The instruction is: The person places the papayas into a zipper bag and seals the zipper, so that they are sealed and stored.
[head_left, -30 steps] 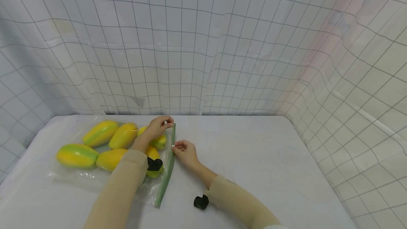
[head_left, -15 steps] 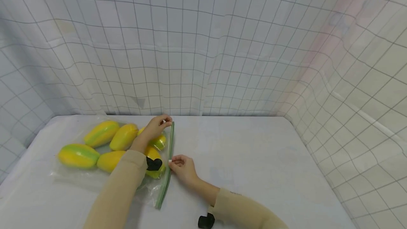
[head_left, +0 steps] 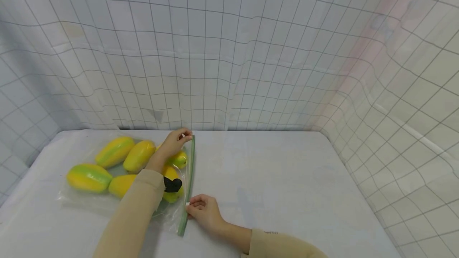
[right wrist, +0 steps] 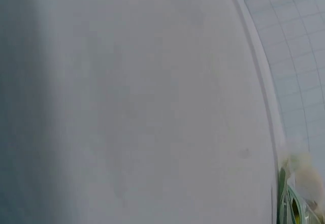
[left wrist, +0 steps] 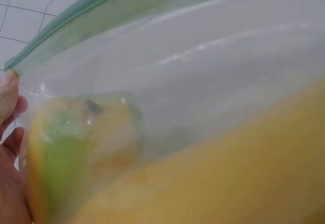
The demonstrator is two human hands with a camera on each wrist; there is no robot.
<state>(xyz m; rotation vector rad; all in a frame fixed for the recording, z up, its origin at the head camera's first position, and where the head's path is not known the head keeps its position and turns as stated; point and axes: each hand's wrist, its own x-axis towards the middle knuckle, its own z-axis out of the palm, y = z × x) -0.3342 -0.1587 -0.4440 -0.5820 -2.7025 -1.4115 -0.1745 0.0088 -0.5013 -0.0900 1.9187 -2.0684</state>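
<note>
On the left of the table lies a clear zip bag (head_left: 84, 204), flat, with several yellow-green fruits (head_left: 89, 177) that look like mangoes or papayas inside. A green zip strip (head_left: 191, 166) edges its right side. My left hand (head_left: 173, 144) pinches the strip's far end; in the left wrist view, my thumb and fingers (left wrist: 7, 94) hold the bag's corner. Near the strip's close end, my right hand (head_left: 207, 214) pinches a small white slider (head_left: 187, 204). My left forearm covers part of the bag and some fruits.
The white table (head_left: 279, 182) stretches to the right of the bag. A grid-patterned white curtain (head_left: 229, 51) hangs behind it and on both sides. A black wrist mount (head_left: 173, 184) sits on my left sleeve.
My right hand has slid toward me along the green strip, with the white slider moving along in its pinch. My left hand has stayed at the far end, shifting only slightly.
</note>
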